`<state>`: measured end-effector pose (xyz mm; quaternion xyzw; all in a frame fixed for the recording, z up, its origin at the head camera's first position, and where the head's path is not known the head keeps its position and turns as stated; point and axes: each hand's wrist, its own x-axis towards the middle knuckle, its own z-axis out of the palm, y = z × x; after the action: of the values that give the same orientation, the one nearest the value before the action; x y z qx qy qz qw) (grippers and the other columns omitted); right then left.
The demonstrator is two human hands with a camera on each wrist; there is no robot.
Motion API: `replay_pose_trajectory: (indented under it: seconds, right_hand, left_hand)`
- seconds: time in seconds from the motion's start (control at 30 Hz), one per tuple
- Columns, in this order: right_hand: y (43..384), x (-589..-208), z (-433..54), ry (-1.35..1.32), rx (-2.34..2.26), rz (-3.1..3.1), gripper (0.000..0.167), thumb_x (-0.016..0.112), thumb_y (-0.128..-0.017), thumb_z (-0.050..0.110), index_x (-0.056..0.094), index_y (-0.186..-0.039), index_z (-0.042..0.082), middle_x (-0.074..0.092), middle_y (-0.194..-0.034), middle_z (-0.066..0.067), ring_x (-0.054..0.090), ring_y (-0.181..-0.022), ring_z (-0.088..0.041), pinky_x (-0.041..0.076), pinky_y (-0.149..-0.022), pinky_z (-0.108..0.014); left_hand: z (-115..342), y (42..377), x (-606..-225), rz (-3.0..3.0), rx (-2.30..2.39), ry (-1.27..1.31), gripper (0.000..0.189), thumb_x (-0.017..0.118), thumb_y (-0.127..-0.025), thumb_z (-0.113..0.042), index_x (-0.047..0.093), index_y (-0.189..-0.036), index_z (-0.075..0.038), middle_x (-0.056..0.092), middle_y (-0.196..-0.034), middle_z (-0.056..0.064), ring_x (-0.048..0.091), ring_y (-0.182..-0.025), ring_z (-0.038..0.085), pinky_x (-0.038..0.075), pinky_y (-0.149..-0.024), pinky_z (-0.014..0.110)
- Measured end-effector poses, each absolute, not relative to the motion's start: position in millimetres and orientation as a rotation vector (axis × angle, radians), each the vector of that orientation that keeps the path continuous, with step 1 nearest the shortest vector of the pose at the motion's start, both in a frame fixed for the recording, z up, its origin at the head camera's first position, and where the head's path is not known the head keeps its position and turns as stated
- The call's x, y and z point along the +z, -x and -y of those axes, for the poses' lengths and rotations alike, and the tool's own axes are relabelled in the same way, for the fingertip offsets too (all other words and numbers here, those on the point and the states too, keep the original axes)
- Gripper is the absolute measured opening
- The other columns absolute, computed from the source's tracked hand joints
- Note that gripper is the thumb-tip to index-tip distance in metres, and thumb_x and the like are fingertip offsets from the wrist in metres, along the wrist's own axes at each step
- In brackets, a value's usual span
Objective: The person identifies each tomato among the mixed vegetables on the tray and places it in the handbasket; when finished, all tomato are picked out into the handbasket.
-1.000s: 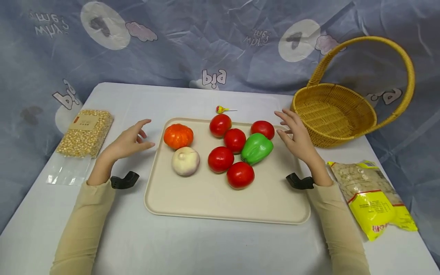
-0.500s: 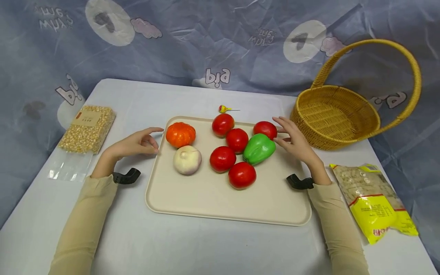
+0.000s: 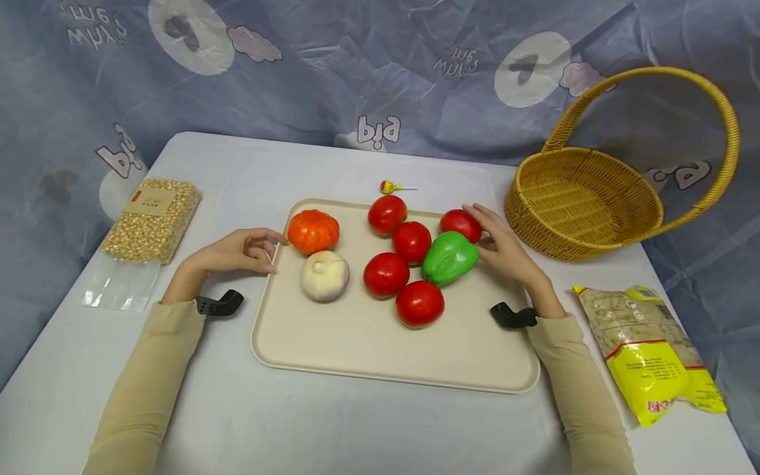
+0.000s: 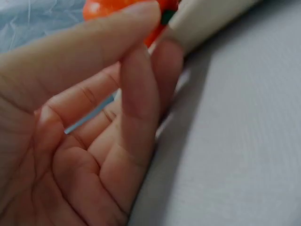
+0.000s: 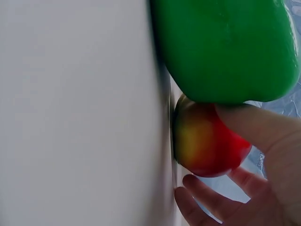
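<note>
In the head view, a beige tray (image 3: pixel 368 353) bears several red tomatoes (image 3: pixel 419 304), a green bell pepper (image 3: pixel 449 258), a small orange pumpkin (image 3: pixel 313 231) and a garlic bulb (image 3: pixel 324 276). My right hand (image 3: pixel 501 247) has thumb and fingers on either side of the far-right tomato (image 3: pixel 460 225). The right wrist view shows this tomato (image 5: pixel 207 141) with a yellow-green patch; the thumb lies against it, just under the pepper (image 5: pixel 225 47). My left hand (image 3: pixel 240 252), its fingers loosely bent, touches the tray's left rim by the pumpkin; the wrist view shows fingertips against that rim (image 4: pixel 202 23).
A wicker basket (image 3: pixel 525 221) with a tall handle stands at the back right. Behind the tray lies a lollipop (image 3: pixel 388 187). A bag of corn kernels (image 3: pixel 151 224) is at the left, a yellow-ended packet (image 3: pixel 647 356) at the right. Printed cloth hangs behind the table.
My left hand has moved right, up to the tray's edge. The right hand has come in from the right, and its thumb and fingers have closed around the far-right tomato.
</note>
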<state>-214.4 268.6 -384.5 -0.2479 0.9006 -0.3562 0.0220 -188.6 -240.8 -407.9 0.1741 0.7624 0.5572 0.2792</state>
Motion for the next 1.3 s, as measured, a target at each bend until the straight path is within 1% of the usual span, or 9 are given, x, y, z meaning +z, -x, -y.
replay_pose_trajectory:
  seconds: [0.27,0.57,0.8,0.87,0.93,1.03,1.1,1.13,1.3]
  right_hand:
    - [218.7,-389.8,-265.6,0.824,-1.053,-2.841,0.069,0.063,-0.085,0.002,0.034,-0.145,0.02,0.027,-0.15,-0.022,0.038,-0.131,-0.042,0.05,-0.088,-0.051]
    - [217.3,-386.6,-261.8,0.805,-1.094,-2.847,0.066,0.065,-0.085,0.003,0.039,-0.143,0.021,0.034,-0.146,-0.017,0.042,-0.129,-0.037,0.051,-0.086,-0.049]
    - [212.1,-374.7,-261.6,0.781,-1.073,-2.926,0.065,0.067,-0.083,0.001,0.042,-0.141,0.02,0.036,-0.145,-0.016,0.042,-0.128,-0.035,0.045,-0.094,-0.051]
    - [210.4,-371.2,-262.6,0.787,-1.053,-2.964,0.064,0.068,-0.083,0.002,0.043,-0.14,0.018,0.038,-0.144,-0.016,0.045,-0.126,-0.034,0.046,-0.093,-0.044]
    - [208.9,-367.8,-264.2,0.792,-1.057,-2.989,0.063,0.069,-0.082,0.004,0.044,-0.139,0.016,0.039,-0.143,-0.016,0.047,-0.124,-0.033,0.048,-0.09,-0.029]
    - [208.3,-362.8,-268.3,0.798,-1.077,-3.031,0.063,0.071,-0.08,0.004,0.046,-0.138,0.013,0.04,-0.142,-0.017,0.047,-0.123,-0.033,0.041,-0.085,-0.008]
    - [208.5,-358.8,-272.3,0.797,-1.095,-3.057,0.063,0.072,-0.08,0.004,0.047,-0.137,0.013,0.041,-0.141,-0.018,0.047,-0.123,-0.034,0.036,-0.084,-0.002]
    - [208.6,-356.6,-274.7,0.788,-1.093,-3.078,0.064,0.072,-0.08,0.004,0.047,-0.137,0.014,0.041,-0.14,-0.018,0.047,-0.123,-0.034,0.035,-0.086,-0.003]
    - [208.8,-343.1,-288.2,0.712,-1.162,-3.155,0.068,0.073,-0.078,0.003,0.046,-0.138,0.018,0.042,-0.14,-0.018,0.043,-0.126,-0.035,0.041,-0.099,-0.036]
  left_hand:
    - [239.4,189.1,-410.8,-2.105,1.487,-0.487,0.058,0.073,-0.078,-0.002,0.044,-0.126,0.007,0.059,-0.086,-0.002,0.065,-0.068,0.004,0.048,-0.071,0.019]
    - [242.0,186.7,-412.4,-2.141,1.474,-0.477,0.056,0.074,-0.076,-0.002,0.046,-0.125,0.004,0.059,-0.084,-0.004,0.064,-0.066,0.004,0.048,-0.071,0.018]
    - [241.9,184.6,-412.5,-2.131,1.499,-0.493,0.056,0.074,-0.077,-0.002,0.045,-0.125,0.004,0.06,-0.083,-0.006,0.064,-0.065,0.003,0.048,-0.071,0.018]
    - [241.2,184.7,-412.7,-2.13,1.505,-0.504,0.055,0.073,-0.077,-0.002,0.045,-0.124,0.004,0.06,-0.082,-0.007,0.063,-0.064,0.002,0.047,-0.071,0.018]
    - [240.4,184.9,-412.8,-2.127,1.507,-0.517,0.054,0.073,-0.078,-0.002,0.045,-0.124,0.006,0.06,-0.082,-0.007,0.062,-0.063,0.002,0.047,-0.071,0.018]
    - [239.1,185.7,-412.3,-2.127,1.501,-0.52,0.054,0.072,-0.078,-0.002,0.045,-0.124,0.006,0.06,-0.082,-0.007,0.062,-0.063,0.002,0.047,-0.071,0.018]
    - [238.1,186.0,-411.4,-2.134,1.493,-0.515,0.054,0.072,-0.078,-0.002,0.045,-0.124,0.006,0.06,-0.082,-0.008,0.061,-0.062,0.002,0.047,-0.071,0.018]
    - [237.5,186.1,-410.8,-2.133,1.491,-0.51,0.054,0.072,-0.078,-0.002,0.045,-0.124,0.006,0.06,-0.082,-0.008,0.061,-0.062,0.002,0.047,-0.071,0.018]
    - [234.6,186.5,-408.3,-2.129,1.489,-0.49,0.055,0.073,-0.078,-0.002,0.045,-0.124,0.006,0.061,-0.081,-0.007,0.061,-0.062,0.002,0.046,-0.071,0.018]
